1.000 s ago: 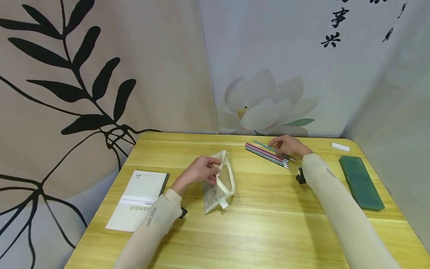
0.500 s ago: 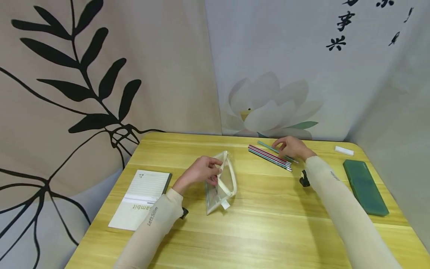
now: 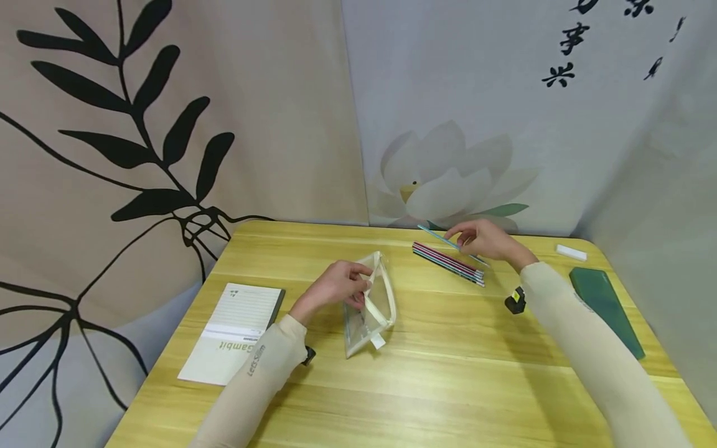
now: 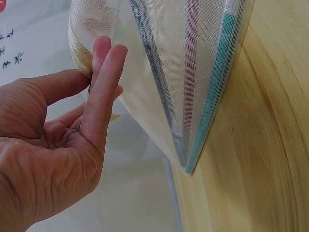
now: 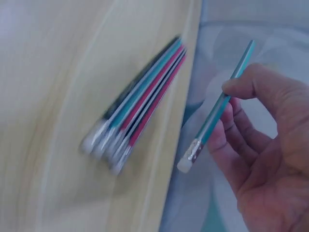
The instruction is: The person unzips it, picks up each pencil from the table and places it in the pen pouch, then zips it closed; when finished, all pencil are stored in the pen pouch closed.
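My left hand (image 3: 334,287) pinches the cream rim of a mesh pencil pouch (image 3: 386,292) between thumb and fingers, so its mouth gapes. Through the mesh in the left wrist view, a teal pencil (image 4: 216,77), a pinkish one and a dark one show inside. My right hand (image 3: 486,241) holds a teal pencil (image 5: 212,118) between thumb and fingertips, lifted off the table, its white eraser end toward the lower left in the right wrist view. Just beside it lies a row of several pencils (image 3: 447,264), in red, teal and dark colours, blurred in the right wrist view.
A lined notepad (image 3: 232,333) lies left of the pouch, partly behind my left sleeve. At the right are a dark green case (image 3: 607,305) and a small white eraser-like block (image 3: 571,252). A printed curtain (image 3: 280,112) hangs behind the table's far edge.
My right hand has picked the single teal pencil up off the table and shifted slightly back and right with it. My left hand keeps its hold on the pouch.
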Demonstrator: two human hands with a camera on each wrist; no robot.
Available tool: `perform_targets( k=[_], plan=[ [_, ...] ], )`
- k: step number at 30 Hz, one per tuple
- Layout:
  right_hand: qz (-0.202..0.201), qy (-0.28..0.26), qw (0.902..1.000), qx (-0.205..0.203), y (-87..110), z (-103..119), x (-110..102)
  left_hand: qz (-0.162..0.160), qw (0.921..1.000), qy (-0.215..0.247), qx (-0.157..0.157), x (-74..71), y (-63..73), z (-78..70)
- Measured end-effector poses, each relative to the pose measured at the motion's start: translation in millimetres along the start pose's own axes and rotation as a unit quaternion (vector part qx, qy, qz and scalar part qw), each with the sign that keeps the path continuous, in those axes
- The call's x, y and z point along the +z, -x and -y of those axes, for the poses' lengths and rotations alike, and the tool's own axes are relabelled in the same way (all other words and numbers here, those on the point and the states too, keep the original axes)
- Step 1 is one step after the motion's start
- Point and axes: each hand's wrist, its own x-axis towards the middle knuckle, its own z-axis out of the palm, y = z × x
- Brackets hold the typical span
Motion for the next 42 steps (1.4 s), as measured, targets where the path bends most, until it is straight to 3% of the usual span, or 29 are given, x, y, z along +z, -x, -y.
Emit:
perform_targets(
  k=[5, 13, 19, 23, 32, 42],
  plan=[
    [0.022, -0.074, 0.9970, -0.001, 5.7, 31, 6, -0.004, 1.0000, 0.003, 0.000, 2.2, -3.4, -2.6],
    [0.058, -0.195, 0.9787, 0.029, 16.1, 64, 30, 0.000, 1.0000, 0.007, 0.000, 1.7, -1.2, -6.6],
    [0.074, -0.259, 0.9584, 0.095, 23.2, 74, 54, 0.002, 1.0000, 0.006, 0.004, 3.0, -1.1, -7.1],
    [0.104, -0.290, 0.9420, 0.134, 27.7, 76, 72, 0.002, 1.0000, 0.002, -0.001, 3.2, 0.7, -8.4],
    [0.162, -0.360, 0.9046, 0.162, 34.3, 82, 102, 0.000, 1.0000, -0.001, 0.000, 3.4, -0.9, -10.4],
    [0.137, -0.374, 0.9008, 0.172, 24.3, 97, 117, 0.014, 0.9999, -0.006, 0.006, 8.6, -0.1, -14.3]
  ],
)
